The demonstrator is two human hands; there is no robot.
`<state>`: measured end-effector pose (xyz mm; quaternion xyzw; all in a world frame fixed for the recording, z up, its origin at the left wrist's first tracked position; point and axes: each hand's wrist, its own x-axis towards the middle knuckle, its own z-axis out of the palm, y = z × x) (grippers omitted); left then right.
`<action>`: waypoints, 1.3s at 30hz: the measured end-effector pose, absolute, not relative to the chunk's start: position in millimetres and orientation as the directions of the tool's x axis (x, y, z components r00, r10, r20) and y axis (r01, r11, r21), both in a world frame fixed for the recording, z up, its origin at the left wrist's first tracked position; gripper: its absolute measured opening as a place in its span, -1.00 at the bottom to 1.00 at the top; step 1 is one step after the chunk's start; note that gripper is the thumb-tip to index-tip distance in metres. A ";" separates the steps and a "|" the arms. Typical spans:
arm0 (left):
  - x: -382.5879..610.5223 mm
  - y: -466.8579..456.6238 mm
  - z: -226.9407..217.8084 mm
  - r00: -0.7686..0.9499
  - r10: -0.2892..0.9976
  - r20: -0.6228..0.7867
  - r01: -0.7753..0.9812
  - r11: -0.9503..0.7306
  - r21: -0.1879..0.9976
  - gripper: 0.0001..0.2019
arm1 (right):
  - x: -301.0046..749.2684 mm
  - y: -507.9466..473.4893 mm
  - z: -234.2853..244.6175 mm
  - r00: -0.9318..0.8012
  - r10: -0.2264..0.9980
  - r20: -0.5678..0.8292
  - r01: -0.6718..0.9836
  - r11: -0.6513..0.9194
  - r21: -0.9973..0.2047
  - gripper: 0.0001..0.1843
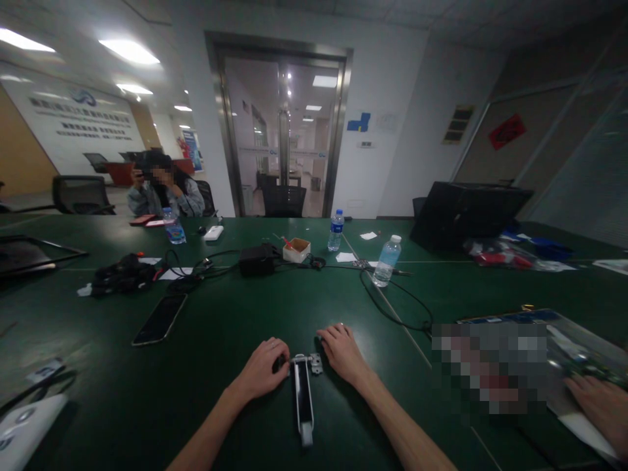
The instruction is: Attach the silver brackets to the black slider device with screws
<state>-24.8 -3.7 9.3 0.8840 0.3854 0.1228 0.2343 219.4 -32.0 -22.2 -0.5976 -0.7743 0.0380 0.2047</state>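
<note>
Silver-rimmed slim device, black-centred, bracket at its far end

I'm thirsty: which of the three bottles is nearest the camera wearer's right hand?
The rightmost bottle, with the whitish cap; the middle bottle and left bottle are farther from the right hand.

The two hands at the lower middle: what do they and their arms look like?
The left hand and right hand are human hands without gloves. The forearms show no sleeves, watch, cables or clear markings. A small glint on the right one may be a ring; it is too small to tell.
</note>
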 end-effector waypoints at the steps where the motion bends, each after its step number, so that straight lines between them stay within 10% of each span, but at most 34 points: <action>1: -25.0 -3.9 9.7 0.674 0.738 0.037 0.622 -0.594 0.510 -0.90 | 218.9 -32.6 -21.0 -0.202 0.942 0.267 0.913 0.280 -0.297 -0.68; 26: -23.2 -2.6 3.1 0.654 0.754 0.063 0.633 -0.592 0.499 -0.88 | 219.0 -37.4 -17.1 -0.055 0.983 0.174 0.946 0.107 -0.306 -0.91; 39: -23.7 0.2 -10.5 0.597 0.750 0.284 0.558 -0.643 0.525 -0.83 | 201.7 -38.0 -27.4 -0.148 0.818 0.556 0.639 0.508 -0.578 -0.92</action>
